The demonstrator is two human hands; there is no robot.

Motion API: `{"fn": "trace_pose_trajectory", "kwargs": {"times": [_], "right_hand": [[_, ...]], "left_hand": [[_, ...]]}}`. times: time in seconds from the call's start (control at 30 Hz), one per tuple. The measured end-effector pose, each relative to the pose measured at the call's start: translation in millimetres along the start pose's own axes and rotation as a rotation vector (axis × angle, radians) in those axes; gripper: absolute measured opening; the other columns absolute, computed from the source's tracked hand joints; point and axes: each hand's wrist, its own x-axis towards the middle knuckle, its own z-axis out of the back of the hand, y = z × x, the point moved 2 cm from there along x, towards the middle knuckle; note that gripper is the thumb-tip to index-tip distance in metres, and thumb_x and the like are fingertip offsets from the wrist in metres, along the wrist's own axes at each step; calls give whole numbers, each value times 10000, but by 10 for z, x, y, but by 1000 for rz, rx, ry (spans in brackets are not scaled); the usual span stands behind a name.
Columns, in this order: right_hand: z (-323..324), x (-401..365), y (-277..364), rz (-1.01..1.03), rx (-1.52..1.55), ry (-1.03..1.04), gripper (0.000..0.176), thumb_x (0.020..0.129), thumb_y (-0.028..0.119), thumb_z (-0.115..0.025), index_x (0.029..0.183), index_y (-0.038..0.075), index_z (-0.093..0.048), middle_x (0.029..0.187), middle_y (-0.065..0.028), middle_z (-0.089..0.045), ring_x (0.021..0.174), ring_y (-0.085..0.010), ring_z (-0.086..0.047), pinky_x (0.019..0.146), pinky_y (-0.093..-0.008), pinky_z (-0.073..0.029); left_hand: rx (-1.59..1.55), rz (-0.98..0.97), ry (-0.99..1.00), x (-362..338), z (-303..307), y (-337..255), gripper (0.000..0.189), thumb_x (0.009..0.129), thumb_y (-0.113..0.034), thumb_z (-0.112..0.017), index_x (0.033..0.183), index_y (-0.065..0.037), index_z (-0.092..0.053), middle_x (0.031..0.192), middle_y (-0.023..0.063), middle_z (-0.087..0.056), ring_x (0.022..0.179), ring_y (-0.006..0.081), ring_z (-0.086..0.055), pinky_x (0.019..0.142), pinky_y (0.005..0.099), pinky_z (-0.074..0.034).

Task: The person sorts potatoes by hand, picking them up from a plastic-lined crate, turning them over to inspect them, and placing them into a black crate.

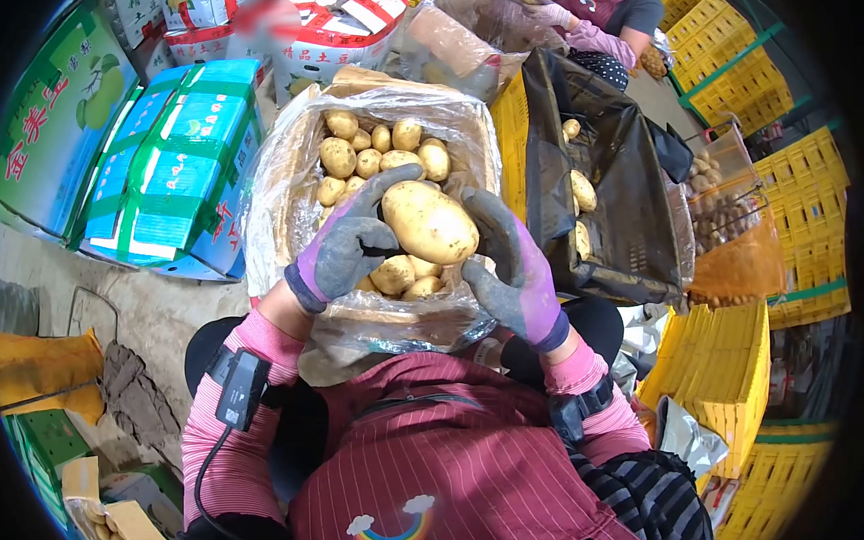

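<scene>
A large pale-yellow potato is held between my two gloved hands, above a plastic-lined box. My left hand, in a grey and purple glove, has its fingers curled against the potato's left side and upper edge. From the other side, my right hand, gloved alike, cups the potato's right end with fingers above and thumb below. Under them in the box lie several smaller potatoes, partly covered by my hands and the big potato.
Right of the box stands a crate lined with black plastic, holding a few potatoes. Blue cartons with green tape stand left. Yellow crates are stacked at right. Another person sits at the top, a potato in one gloved hand.
</scene>
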Motion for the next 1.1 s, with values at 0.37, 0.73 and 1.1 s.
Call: {"fn": "trace_pose_trajectory", "kwargs": {"times": [0.37,0.73,1.1], "right_hand": [[304,-218,263,-350,668,-119,826,880,429,-731,1510,26,-378,1402,-130,-545,1259,-234,-563,1049,-371,-475],[1643,-1830,525,-201,636,-650,811,846,412,-775,1504,121,-402,1410,-88,-535,1254,-232,-550,1064,-406,-458],[2719,-3751,-782,-418,813,-1249,429,1005,284,-580,1329,5,-539,1248,-145,-629,1075,-285,-663,942,-382,-575]], "left_hand": [[-774,608,55,120,-324,5,449,1085,-276,-440,1453,-19,-450,1209,131,-614,1095,205,-646,838,296,-569],[-316,967,-132,-773,-712,1049,447,1005,-299,-579,1338,-1,-580,1213,58,-639,1023,146,-616,882,283,-512],[-313,1016,-296,-729,-787,814,638,996,-427,-552,1497,-57,-415,1371,112,-595,1079,234,-617,892,353,-513]]}}
